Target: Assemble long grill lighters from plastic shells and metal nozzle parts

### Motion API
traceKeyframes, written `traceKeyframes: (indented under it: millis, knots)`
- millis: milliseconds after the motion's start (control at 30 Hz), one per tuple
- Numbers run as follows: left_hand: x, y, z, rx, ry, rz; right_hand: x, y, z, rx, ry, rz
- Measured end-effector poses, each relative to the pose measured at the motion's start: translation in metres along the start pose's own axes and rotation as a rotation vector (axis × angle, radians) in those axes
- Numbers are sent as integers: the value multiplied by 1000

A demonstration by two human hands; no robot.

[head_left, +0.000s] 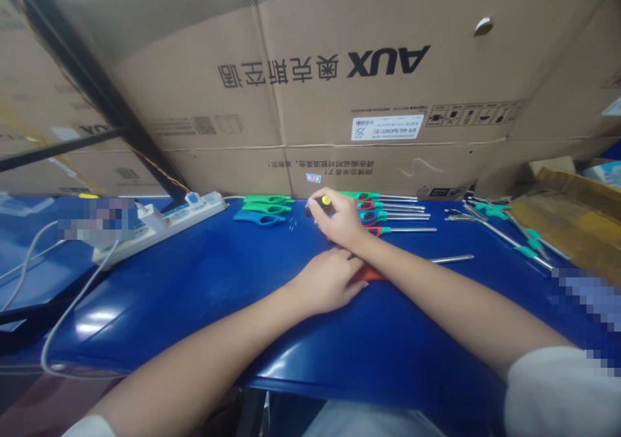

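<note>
My right hand (342, 220) is closed around a screwdriver (326, 200) with a yellow and dark handle. Most of the screwdriver, its tip included, is hidden by the fingers. Below it, my left hand (330, 280) grips the red handle of a long-necked lighter (371, 273) against the table. The lighter's metal tube (453, 258) sticks out to the right, past my right forearm, which crosses over it. Beyond my hands, several similar lighters (412, 230) with green, red and teal handles lie in a row. Green and blue handle shells (262, 219) lie to the left, with tiny pins (291, 225) close by.
A large cardboard sheet (301, 114) stands behind the blue table (204, 288). At the left lies a white power strip (194, 214) with plugs and a trailing cable (53, 333). More metal tubes with green parts (526, 251) lie at the right beside a brown carton (572, 217).
</note>
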State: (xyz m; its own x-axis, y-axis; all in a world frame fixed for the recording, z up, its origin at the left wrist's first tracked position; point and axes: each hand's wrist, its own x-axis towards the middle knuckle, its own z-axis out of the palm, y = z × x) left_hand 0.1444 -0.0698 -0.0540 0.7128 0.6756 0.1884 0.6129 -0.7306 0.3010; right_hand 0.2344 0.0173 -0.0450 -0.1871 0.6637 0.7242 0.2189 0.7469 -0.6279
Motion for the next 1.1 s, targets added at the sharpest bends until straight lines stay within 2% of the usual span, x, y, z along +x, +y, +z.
traceKeyframes:
  millis: [300, 500, 667, 900, 1000, 1100]
  knots:
    - [0, -2, 1, -3, 4, 7, -1, -5, -3, 73, 14, 60]
    - [1, -5, 1, -4, 15, 30, 10, -8, -13, 340, 118, 220]
    - [3, -8, 8, -78, 29, 10, 9, -19, -54, 522, 267, 369]
    - [6, -7, 18, -352, 48, 52, -28, -26, -126, 637, 358, 613]
    - [6, -5, 20, -398, 42, 26, -43, -26, -143, 668, 396, 703]
    - [7, -3, 21, -431, 31, 9, -51, -26, -150, 676, 414, 743]
